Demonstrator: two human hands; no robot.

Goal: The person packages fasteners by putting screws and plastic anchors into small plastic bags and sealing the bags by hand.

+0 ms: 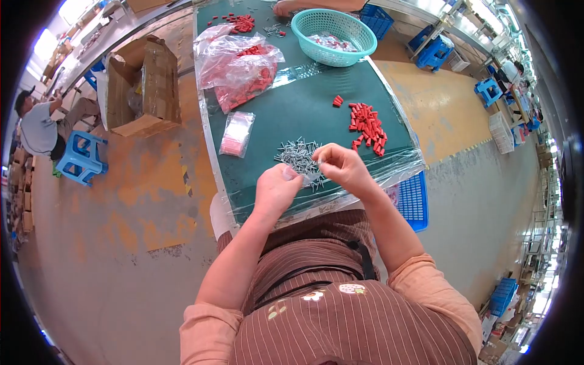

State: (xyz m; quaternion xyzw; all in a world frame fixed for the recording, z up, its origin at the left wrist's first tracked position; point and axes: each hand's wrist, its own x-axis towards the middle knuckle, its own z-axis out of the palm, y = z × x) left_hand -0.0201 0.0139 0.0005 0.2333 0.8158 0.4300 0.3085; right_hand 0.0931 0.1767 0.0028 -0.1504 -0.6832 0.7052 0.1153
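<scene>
The left hand (277, 190) pinched a clear bag (311, 179); the right hand (344, 168) narrowed beside screws (297, 153), contents unclear. The bag needed steadying.

Before us is a green-topped counter (298, 112), clear film (389, 173) along its near edge. Close to that edge we see a pile of metal screws (297, 153), with a heap of red caps (368, 129) to its right. On the left lies a packet of clear bags (237, 132); beyond it, a big plastic bag (228, 61) of red pieces. Farther off we find a teal perforated basket (334, 58) and scattered red pieces (243, 24).
</scene>
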